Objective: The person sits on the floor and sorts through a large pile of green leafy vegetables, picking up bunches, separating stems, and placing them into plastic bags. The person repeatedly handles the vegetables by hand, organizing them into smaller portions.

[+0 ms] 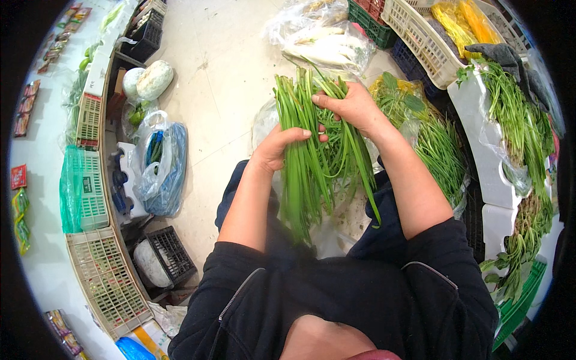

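My left hand (pixel 280 146) is wrapped around a thick bunch of garlic chives (pixel 298 180), with the cut pale ends up and the leaf tips hanging toward my lap. A smaller clump of the same greens (pixel 360 144) is pinched in my right hand (pixel 353 108), its stem ends level with the bunch. My right thumb reaches to the edge of the bunch on the left. Below both hands, between my knees, more loose greens (pixel 335 135) lie on clear plastic; the hands and bunches partly hide them.
Bagged white radishes (pixel 319 47) lie on the floor ahead. To the right are bundled greens (pixel 438 148), white foam boxes (pixel 477 135) and a cream crate (pixel 418 40). Wax gourds (pixel 154 80), a bulging plastic bag (pixel 164 166) and a black crate (pixel 173 254) stand at left.
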A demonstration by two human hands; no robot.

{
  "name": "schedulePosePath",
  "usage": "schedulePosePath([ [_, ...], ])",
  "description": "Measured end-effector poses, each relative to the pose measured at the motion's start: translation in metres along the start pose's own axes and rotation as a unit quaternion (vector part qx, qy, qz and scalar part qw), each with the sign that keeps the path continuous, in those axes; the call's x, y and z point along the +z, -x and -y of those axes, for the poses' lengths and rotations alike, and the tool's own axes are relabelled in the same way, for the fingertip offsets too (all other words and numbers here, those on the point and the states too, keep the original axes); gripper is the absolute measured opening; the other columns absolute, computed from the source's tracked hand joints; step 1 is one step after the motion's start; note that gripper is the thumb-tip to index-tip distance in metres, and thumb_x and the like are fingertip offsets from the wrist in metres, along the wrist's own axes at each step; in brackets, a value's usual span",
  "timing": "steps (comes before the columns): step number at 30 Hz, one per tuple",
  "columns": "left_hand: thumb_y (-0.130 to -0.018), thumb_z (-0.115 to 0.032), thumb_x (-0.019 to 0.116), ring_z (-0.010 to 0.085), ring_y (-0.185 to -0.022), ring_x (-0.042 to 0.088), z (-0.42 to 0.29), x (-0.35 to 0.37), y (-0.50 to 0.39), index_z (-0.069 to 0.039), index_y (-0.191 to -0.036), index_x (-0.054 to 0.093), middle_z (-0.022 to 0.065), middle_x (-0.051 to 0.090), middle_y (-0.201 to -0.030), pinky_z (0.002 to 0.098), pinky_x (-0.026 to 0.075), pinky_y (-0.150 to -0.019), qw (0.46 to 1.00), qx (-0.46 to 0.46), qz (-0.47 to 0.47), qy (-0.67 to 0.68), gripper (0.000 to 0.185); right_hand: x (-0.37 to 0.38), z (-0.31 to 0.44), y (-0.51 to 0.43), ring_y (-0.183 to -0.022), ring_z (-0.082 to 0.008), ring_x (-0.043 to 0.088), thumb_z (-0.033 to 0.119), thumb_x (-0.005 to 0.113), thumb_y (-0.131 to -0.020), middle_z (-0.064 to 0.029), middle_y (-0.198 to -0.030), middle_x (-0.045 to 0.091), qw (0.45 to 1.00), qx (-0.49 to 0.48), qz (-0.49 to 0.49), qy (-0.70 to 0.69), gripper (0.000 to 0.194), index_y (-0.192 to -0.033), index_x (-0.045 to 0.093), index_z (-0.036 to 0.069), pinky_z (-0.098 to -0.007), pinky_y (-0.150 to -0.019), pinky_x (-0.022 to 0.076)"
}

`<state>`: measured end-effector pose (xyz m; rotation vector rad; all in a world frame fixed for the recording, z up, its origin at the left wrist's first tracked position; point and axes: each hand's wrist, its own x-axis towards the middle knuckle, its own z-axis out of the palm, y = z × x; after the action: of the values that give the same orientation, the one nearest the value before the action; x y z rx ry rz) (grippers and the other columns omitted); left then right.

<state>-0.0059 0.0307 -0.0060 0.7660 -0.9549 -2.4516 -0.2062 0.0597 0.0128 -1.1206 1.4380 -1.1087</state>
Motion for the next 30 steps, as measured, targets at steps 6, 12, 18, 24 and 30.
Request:
schedulePosePath([
  [6, -0.074, -0.008, 0.064, 0.0261, -0.097, 0.063, 0.000, -0.004, -0.002, -0.001, -0.129, 0.043, 0.0136, 0.060, -0.107, 0.0421, 0.055, -0.085, 1.000, 0.002, 0.010, 0.017, 0.059, -0.002, 0.004, 0.002, -0.060, -0.0062, 0.049, 0.022, 0.070, -0.082, 0.0009, -0.079, 0.062, 0.998, 0.031, 0.030, -0.035, 0.021, -0.094, 0.064, 0.005, -0.0221, -0.053, 0.0406],
  [12, -0.073, -0.011, 0.063, 0.0306, -0.103, 0.062, 0.003, -0.005, -0.002, -0.003, -0.133, 0.041, 0.0175, 0.060, -0.113, 0.0453, 0.052, -0.089, 0.999, -0.004, 0.044, -0.020, 0.065, -0.002, 0.007, 0.005, -0.059, -0.0061, 0.048, 0.022, 0.068, -0.083, 0.0019, -0.075, 0.060, 0.993, 0.025, 0.101, -0.055, 0.020, -0.094, 0.063, 0.005, -0.0216, -0.052, 0.0394],
  [18, -0.073, -0.011, 0.065, 0.0299, -0.100, 0.063, -0.001, 0.000, 0.001, 0.000, -0.132, 0.042, 0.0177, 0.060, -0.114, 0.0438, 0.053, -0.087, 0.999, 0.039, 0.028, -0.007, 0.065, -0.005, 0.011, 0.004, -0.055, -0.0063, 0.046, 0.021, 0.065, -0.083, 0.0020, -0.073, 0.057, 0.990, 0.024, 0.115, -0.080, 0.016, -0.089, 0.061, 0.006, -0.0217, -0.051, 0.0378],
  [24, -0.071, -0.010, 0.065, 0.0253, -0.092, 0.064, -0.004, -0.002, 0.003, 0.001, -0.128, 0.047, 0.0155, 0.062, -0.107, 0.0361, 0.054, -0.083, 0.998, 0.036, -0.038, -0.042, 0.061, -0.017, 0.013, 0.001, -0.055, -0.0060, 0.044, 0.020, 0.064, -0.081, 0.0033, -0.074, 0.055, 0.995, 0.007, 0.005, -0.098, 0.017, -0.090, 0.059, 0.007, -0.0207, -0.050, 0.0354],
  [30, -0.069, -0.010, 0.065, 0.0206, -0.085, 0.062, -0.008, -0.008, 0.008, 0.002, -0.127, 0.048, 0.0134, 0.063, -0.103, 0.0330, 0.053, -0.079, 0.997, 0.023, -0.026, -0.076, 0.061, -0.043, 0.013, -0.005, -0.056, -0.0049, 0.047, 0.018, 0.069, -0.076, 0.0029, -0.075, 0.057, 0.974, -0.023, -0.122, -0.187, 0.022, -0.095, 0.064, 0.007, -0.0217, -0.050, 0.0389],
])
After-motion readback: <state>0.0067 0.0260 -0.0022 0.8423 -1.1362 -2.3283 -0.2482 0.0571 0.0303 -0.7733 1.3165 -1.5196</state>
